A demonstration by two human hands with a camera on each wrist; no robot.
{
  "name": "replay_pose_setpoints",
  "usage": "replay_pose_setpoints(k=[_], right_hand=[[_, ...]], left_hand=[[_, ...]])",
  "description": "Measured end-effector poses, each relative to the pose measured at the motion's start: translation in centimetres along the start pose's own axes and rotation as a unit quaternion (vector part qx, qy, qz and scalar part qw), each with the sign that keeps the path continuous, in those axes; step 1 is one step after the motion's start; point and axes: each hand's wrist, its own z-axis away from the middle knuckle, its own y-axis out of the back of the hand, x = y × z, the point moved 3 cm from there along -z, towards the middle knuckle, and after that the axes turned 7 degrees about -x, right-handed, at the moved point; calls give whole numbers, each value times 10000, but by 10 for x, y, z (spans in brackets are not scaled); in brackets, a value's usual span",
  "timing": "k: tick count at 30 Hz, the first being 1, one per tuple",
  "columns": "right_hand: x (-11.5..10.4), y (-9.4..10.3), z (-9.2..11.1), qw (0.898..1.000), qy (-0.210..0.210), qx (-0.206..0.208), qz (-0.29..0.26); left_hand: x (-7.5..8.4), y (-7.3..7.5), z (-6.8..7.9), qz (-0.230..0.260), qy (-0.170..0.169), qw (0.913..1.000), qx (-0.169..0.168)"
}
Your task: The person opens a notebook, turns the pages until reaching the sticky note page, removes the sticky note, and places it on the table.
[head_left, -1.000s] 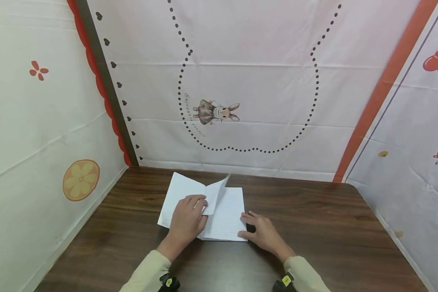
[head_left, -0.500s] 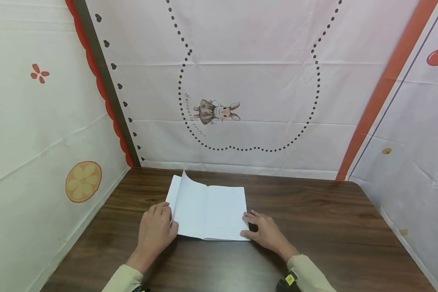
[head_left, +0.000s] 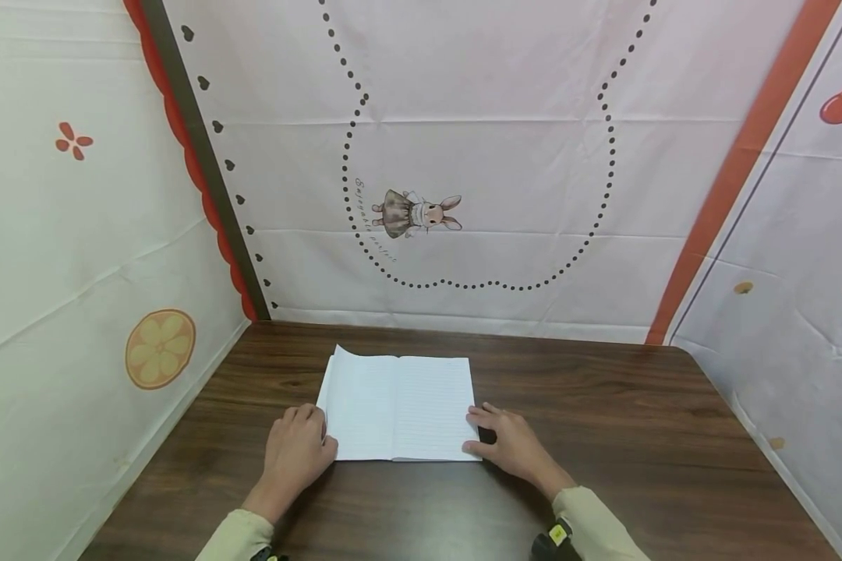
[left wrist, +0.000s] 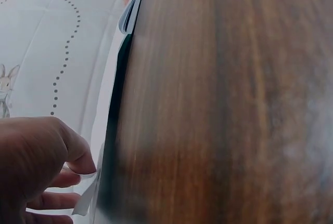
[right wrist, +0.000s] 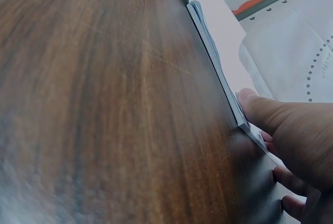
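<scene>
An open notebook (head_left: 431, 413) with ruled white pages lies on the dark wooden table. My left hand (head_left: 296, 450) is at its left edge, the thumb on top and the fingers curled behind the lifted leaf (head_left: 356, 405). In the left wrist view that hand (left wrist: 44, 167) pinches the paper's edge. My right hand (head_left: 511, 446) grips the right edge, its thumb on the page near the lower corner. Seen from the right wrist, the thumb and bent fingers of this hand (right wrist: 291, 141) stand around the notebook's edge (right wrist: 216, 60). The leaf's upper left corner curls up slightly.
The brown wood-grain table (head_left: 603, 413) extends to both sides and in front of the notebook. A white printed cloth (head_left: 498, 179) with a rabbit hangs behind it. Similar cloths close off the left and right sides.
My left hand has carried a leaf from the middle over to the left, and that leaf now lies nearly flat. The right hand has stayed at the right edge.
</scene>
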Motion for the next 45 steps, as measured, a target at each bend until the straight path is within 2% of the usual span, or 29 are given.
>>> replay_pose_setpoints(k=[8,13,19,23,26,30,33,39,45], right_hand=[[-1,1,0,10000,46,-50,58],[-1,3,1,9999,90,-56,75],[-2,4,0,9998,116,-82,135],[-2,3,0,9991,306,-153,242],[-2,4,0,9976,519,-351,312],[-1,9,1,9935,687,-779,455],[-1,14,-1,9910,731,-1027,461],[-3,17,-1,9917,626,-1086,290],[-6,15,-1,9951,526,-804,231]], left_hand=[[-2,-4,1,6,24,10000,-24],[-1,-5,0,312,-210,9993,68],[1,-8,1,279,-997,9925,-646],[2,-8,4,293,-1219,9887,-820],[2,-8,5,512,-1054,9873,-1071],[1,-10,6,927,-663,9816,-1533],[0,-10,6,1092,-484,9780,-1708],[-1,-13,7,1119,-437,9776,-1729],[-1,-16,7,1110,-445,9791,-1645]])
